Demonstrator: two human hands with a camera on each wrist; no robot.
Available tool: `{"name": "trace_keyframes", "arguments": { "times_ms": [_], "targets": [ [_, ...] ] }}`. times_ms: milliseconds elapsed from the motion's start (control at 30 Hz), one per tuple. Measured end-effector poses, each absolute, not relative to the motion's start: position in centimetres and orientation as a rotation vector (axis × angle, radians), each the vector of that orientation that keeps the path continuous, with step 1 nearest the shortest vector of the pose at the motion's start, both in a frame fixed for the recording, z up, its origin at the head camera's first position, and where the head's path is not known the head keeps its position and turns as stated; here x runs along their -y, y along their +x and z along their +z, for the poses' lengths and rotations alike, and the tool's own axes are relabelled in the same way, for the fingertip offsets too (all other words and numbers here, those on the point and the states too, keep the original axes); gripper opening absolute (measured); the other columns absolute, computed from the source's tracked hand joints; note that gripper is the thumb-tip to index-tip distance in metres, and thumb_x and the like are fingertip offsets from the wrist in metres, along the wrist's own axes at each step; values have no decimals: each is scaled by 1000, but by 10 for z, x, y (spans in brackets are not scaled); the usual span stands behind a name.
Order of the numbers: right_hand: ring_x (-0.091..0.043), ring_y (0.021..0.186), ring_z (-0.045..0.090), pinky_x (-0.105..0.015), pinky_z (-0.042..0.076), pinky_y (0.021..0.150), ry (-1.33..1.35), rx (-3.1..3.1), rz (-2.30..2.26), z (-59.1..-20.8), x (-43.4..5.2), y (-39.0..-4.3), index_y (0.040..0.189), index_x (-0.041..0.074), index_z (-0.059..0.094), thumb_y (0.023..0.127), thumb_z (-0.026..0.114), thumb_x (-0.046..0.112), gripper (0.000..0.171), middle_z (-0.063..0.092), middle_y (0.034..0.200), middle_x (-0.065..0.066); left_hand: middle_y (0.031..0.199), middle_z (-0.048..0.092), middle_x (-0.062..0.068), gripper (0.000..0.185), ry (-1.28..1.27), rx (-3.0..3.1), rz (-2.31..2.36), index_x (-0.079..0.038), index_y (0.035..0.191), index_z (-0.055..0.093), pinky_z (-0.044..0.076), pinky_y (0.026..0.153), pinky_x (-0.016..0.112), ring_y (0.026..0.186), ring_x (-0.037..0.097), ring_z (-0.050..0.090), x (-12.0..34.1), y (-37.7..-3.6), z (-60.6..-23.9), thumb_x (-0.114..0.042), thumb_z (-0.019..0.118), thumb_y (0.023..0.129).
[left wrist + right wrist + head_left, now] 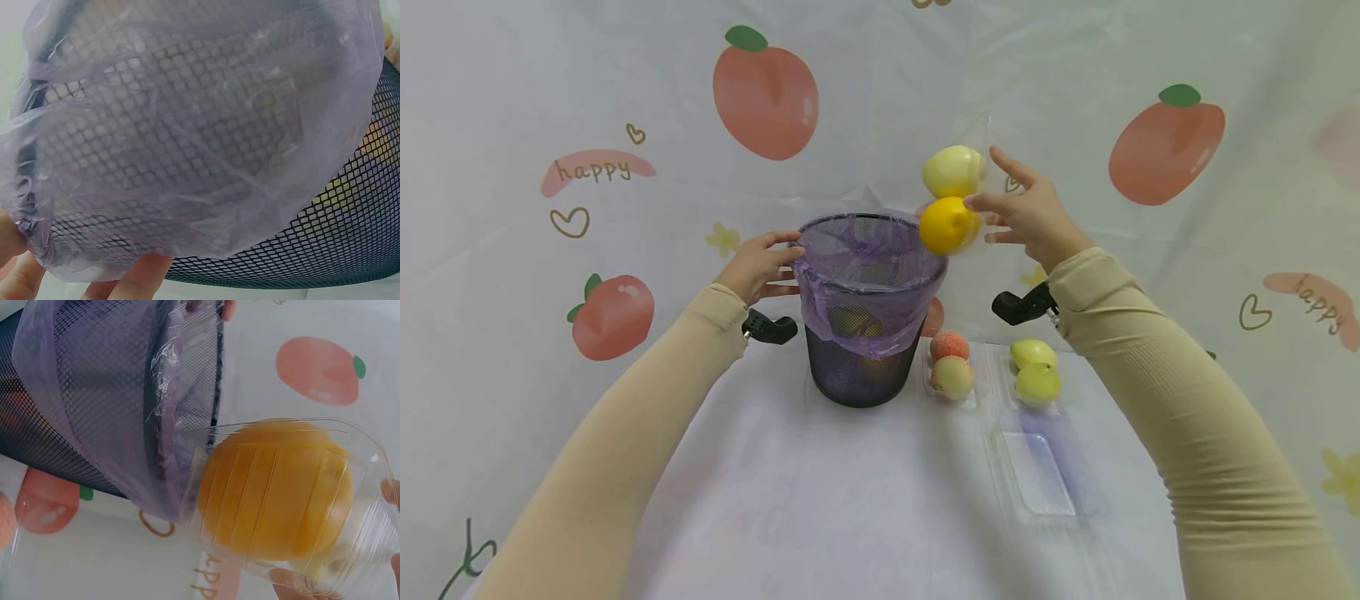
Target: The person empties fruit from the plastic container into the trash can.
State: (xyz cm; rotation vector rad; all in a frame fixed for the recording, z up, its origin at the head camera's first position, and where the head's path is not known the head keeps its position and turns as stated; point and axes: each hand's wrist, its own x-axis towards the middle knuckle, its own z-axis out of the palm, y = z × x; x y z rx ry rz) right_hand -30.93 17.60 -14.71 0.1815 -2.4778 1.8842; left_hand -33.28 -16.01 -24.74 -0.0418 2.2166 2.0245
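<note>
Clear plastic tray [369, 456], tipped on its side by the right edge of the bin's mouth, with a deep-yellow fruit [943, 227] and a paler fruit [949, 169] inside, pinched at the edge by the right hand's [1030, 212] fingers [988, 203]. Gripping the rim of the black mesh bin [859, 390] over its purple liner [887, 337] with the left hand [758, 271], thumb and fingers parted around it. On the white surface [805, 500], to the right of the bin, two peaches [952, 377], two yellow-green fruits [1037, 383] and, nearer, another clear tray [1041, 479].
</note>
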Motion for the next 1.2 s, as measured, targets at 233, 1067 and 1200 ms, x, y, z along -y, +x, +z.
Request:
{"name": "trace_keyframes", "arguments": {
  "times_ms": [233,1067,1200],
  "targets": [
    [-23,101,58,-22,59,65,197,2488,1863,-148,-173,-310,145,48,34,84,76,15,81,47,135,-14,117,47,0,52,-43,-2207,2027,-22,151,34,59,84,32,90,13,58,160,-331,-246,-22,50,102],
    [-31,129,46,-42,49,103,167,2481,1819,-149,-176,-311,140,56,33,88,73,20,75,50,116,2,114,48,0,52,-40,-2221,2017,-21,151,34,60,81,30,91,14,58,161,-331,-246,-23,50,102],
    [-35,135,41,-38,53,98,154,2389,1930,-151,-181,-311,143,53,33,88,72,16,77,54,100,4,112,48,1,52,-38,-2222,2013,-21,151,34,59,81,30,88,12,58,161,-331,-246,-23,50,102]
  ]
}}
